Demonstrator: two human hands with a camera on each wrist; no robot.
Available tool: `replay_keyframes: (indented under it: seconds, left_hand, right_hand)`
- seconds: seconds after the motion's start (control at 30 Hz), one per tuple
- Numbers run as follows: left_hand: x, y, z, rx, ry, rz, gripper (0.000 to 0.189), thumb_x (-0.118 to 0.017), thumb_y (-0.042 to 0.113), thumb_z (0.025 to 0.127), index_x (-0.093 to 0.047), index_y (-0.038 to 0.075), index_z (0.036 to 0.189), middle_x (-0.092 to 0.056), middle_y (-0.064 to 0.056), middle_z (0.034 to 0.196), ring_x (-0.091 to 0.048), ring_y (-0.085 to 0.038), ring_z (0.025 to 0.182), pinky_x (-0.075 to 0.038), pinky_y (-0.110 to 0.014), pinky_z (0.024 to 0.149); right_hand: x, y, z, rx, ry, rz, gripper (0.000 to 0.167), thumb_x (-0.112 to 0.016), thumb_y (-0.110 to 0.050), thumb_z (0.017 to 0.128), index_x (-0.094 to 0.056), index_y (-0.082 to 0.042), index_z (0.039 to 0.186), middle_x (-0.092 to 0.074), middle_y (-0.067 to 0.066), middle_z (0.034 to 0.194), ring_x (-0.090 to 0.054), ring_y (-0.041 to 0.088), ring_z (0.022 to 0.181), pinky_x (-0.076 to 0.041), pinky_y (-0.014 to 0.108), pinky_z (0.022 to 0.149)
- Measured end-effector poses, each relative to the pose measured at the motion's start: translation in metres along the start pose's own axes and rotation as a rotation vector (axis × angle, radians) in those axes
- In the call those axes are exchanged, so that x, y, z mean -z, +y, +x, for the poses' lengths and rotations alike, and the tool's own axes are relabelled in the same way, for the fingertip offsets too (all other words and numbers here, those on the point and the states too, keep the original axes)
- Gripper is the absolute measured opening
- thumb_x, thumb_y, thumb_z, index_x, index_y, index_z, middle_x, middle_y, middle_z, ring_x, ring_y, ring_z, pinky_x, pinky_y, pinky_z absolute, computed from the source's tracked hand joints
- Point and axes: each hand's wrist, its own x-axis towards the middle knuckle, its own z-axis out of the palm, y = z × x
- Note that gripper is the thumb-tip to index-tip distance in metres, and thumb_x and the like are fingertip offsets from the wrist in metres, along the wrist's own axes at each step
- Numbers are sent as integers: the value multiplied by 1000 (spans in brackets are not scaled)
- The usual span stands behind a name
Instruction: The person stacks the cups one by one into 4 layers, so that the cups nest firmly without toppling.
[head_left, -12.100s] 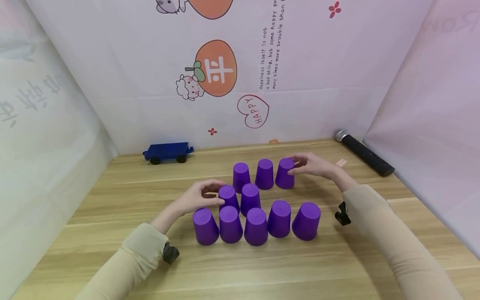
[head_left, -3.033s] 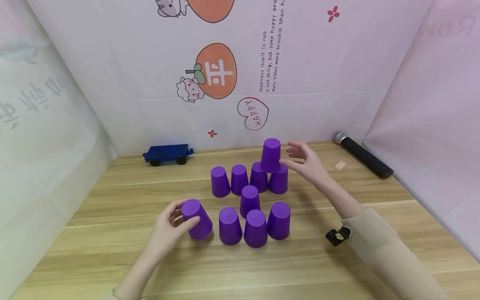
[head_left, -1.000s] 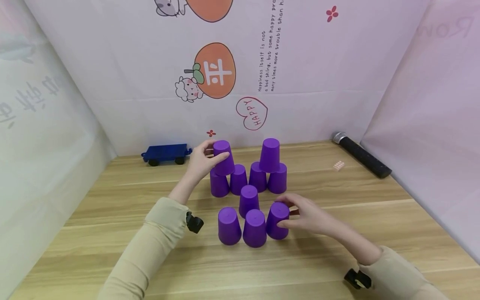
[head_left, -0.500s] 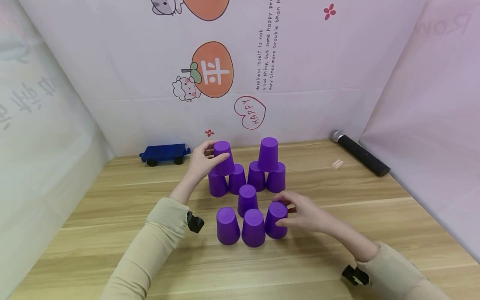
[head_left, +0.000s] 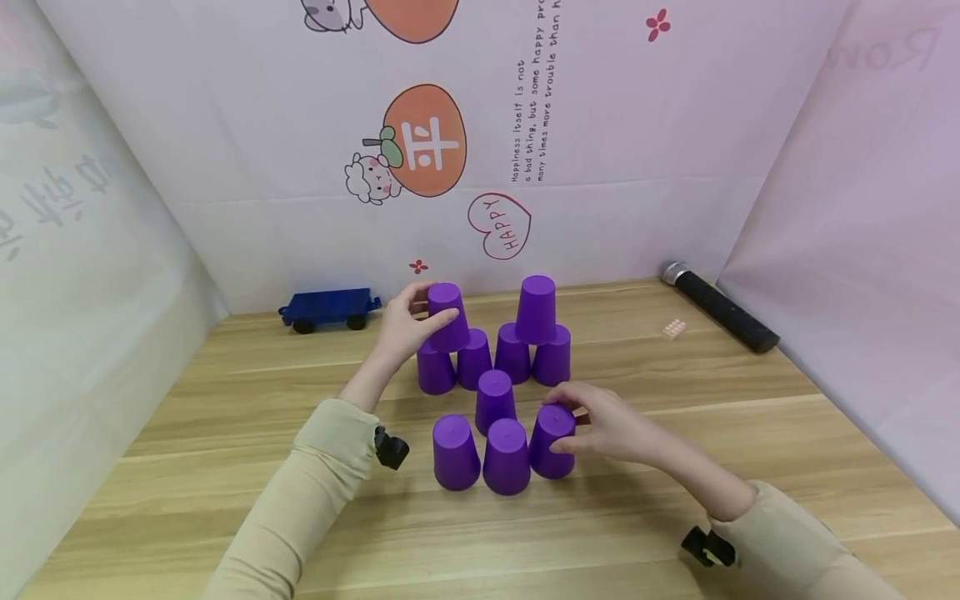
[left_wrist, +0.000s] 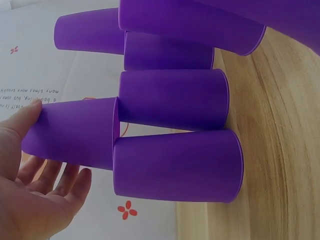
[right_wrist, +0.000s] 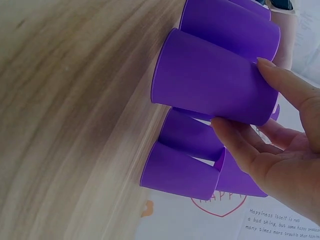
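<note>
My left hand [head_left: 405, 329] holds an upside-down purple cup [head_left: 448, 325] by its sides, thumb in front. In the left wrist view, that cup's rim [left_wrist: 116, 132] meets the bases of two cups of the back row. My right hand [head_left: 615, 427] grips the sides of the front-right cup [head_left: 547, 457], which stands on the table; the right wrist view shows thumb and fingertips on this cup [right_wrist: 210, 77]. Another cup [head_left: 536, 310] rests across the back row's right pair [head_left: 513, 357]. One cup [head_left: 495, 404] stands mid-table, behind two front cups [head_left: 456, 454].
A blue toy wagon [head_left: 330, 308] stands at the back left against the printed backdrop [head_left: 615, 125]. At the back right lies a black microphone [head_left: 723, 308], with a small pale dotted piece [head_left: 673, 328] beside it. The wooden table [head_left: 480, 550] extends in front.
Over three seconds my left hand has carried the front-left cup onto the back row's left pair. My right hand has left the back-right upper cup for the front-right cup. Both hands then stay nearly still.
</note>
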Motion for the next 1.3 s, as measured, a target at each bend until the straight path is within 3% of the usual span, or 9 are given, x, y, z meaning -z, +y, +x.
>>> replay_keyframes:
  seconds: [0.3, 0.6, 0.83, 1.03, 1.2, 1.3]
  left_hand:
    - [14, -6, -12, 25, -44, -15, 67, -72, 29, 83, -41, 13, 139, -50, -13, 136, -47, -32, 127, -43, -49, 104]
    - [37, -22, -45, 15, -32, -34, 59, -70, 23, 85, -43, 8, 136, -50, -15, 136, -47, -31, 127, -46, -45, 100]
    - [50, -38, -71, 50, -36, -39, 56, -67, 20, 88, -43, 5, 136, -51, -17, 134, -49, -31, 125, -44, -45, 103]
    - [46, -46, -91, 38, -93, -12, 51, -67, 22, 87, -48, 4, 132, -54, -16, 132, -50, -32, 123, -47, -41, 101]
    - [34, -46, -105, 10, -165, -68, 49, -69, 16, 86, -50, 1, 129, -53, -21, 131, -48, -37, 124, -50, -32, 96]
    - [28, -45, -112, 6, -199, -94, 51, -69, 15, 85, -49, 0, 130, -52, -23, 132, -46, -41, 124, -49, -36, 98]
  right_hand:
    - [3, 2, -2, -5, -3, 5, 41, -79, -11, 73, -58, -1, 107, -64, 9, 101, -62, 22, 94, -57, 32, 80]
    - [17, 12, -14, -47, 37, 40, 44, -79, -18, 74, -59, 0, 109, -66, 10, 99, -63, 22, 93, -58, 31, 77]
    - [40, 15, -20, -89, 94, 46, 45, -78, -18, 76, -59, 2, 111, -66, 10, 98, -62, 16, 92, -58, 30, 78]
    - [71, 11, -19, -129, 196, 61, 45, -76, -12, 78, -57, 4, 115, -65, 14, 100, -60, 0, 89, -55, 21, 80]
    - [97, 3, -13, -150, 291, 61, 44, -74, -12, 81, -55, 4, 118, -61, 15, 104, -61, -3, 87, -52, 12, 78]
    - [111, -4, -8, -178, 320, 60, 47, -72, -15, 83, -53, 2, 121, -58, 14, 109, -60, -5, 89, -50, 9, 78]
